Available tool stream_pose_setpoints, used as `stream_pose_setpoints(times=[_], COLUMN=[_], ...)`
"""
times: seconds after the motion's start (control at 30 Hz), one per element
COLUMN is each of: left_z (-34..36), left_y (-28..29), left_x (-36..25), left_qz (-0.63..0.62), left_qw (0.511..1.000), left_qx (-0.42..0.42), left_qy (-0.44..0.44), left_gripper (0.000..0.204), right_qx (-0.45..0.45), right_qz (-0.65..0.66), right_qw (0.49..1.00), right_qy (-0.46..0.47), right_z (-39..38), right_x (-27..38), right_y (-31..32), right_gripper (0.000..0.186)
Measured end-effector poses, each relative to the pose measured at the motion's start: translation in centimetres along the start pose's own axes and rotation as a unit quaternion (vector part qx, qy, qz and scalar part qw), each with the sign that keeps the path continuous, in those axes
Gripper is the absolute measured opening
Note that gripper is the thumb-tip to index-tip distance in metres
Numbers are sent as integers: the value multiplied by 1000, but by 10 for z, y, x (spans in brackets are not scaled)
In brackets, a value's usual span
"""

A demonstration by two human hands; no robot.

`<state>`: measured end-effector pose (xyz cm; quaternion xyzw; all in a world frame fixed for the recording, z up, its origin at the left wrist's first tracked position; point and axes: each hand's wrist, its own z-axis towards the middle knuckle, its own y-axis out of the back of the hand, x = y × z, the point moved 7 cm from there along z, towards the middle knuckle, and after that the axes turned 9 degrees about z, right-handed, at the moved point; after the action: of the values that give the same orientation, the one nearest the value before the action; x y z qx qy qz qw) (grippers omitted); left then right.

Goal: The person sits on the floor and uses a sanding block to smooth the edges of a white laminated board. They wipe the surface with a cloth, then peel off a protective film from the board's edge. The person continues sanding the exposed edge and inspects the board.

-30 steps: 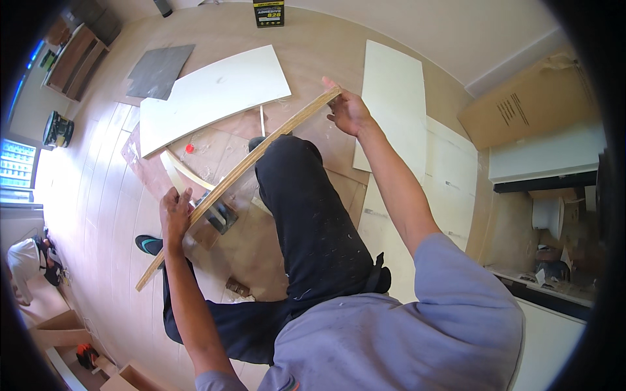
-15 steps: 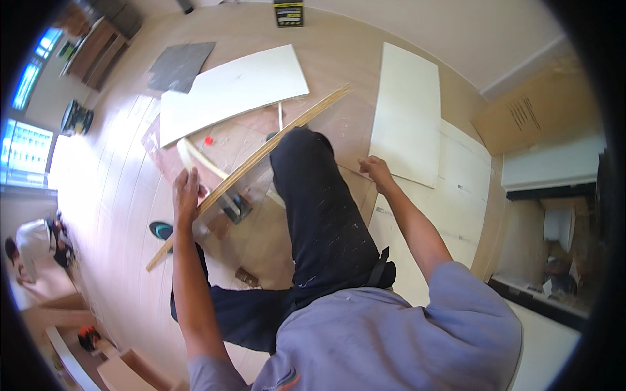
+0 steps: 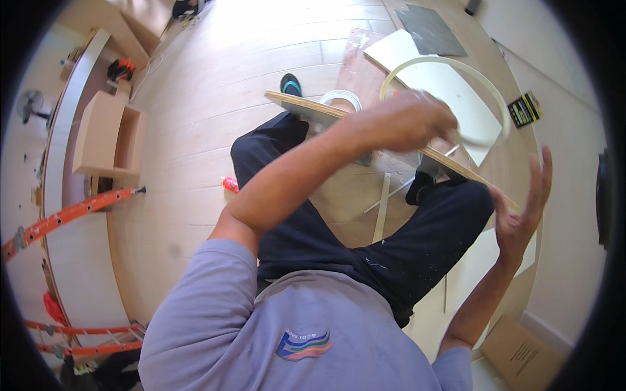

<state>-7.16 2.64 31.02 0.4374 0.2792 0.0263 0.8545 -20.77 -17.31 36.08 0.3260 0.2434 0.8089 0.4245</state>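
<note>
A long board with a layered plywood edge (image 3: 305, 104) stands on its side across my knees, slanting from upper left to lower right. My left hand (image 3: 414, 120) reaches across above its middle, curled and blurred by motion. A cream flexible strip (image 3: 486, 72) bends in a wide loop beyond the board and meets the fingers of this hand. At the board's right end, my right hand (image 3: 518, 212) is open with its fingers spread upward, its thumb side close to the edge. Behind the board, a white coil (image 3: 342, 96) is partly hidden.
A white panel (image 3: 401, 55) and a grey sheet (image 3: 430, 29) lie on the floor ahead. To the right stand a black-and-yellow box (image 3: 525, 109) and a cardboard box (image 3: 521, 352). A red bottle (image 3: 229, 184) lies near my left knee. Orange ladder parts (image 3: 72, 218) are at far left.
My view has turned left. My left hand has moved from the board's left end to above its middle. My right hand has come to the board's right end and spread its fingers.
</note>
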Motion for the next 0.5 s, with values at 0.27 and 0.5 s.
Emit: stream_pose_setpoints(times=[0.27, 0.5], left_z=[-106, -248], left_y=[69, 45], left_x=[15, 129], left_qz=[-96, -436], left_qw=[982, 775], left_qx=[-158, -213], left_qy=[47, 404], left_gripper=[21, 19], right_qx=[227, 376], right_qz=[1, -19], right_qw=[966, 920], right_qy=[122, 108], right_z=[62, 70], right_x=[20, 46], right_y=[-81, -121], right_gripper=[59, 49])
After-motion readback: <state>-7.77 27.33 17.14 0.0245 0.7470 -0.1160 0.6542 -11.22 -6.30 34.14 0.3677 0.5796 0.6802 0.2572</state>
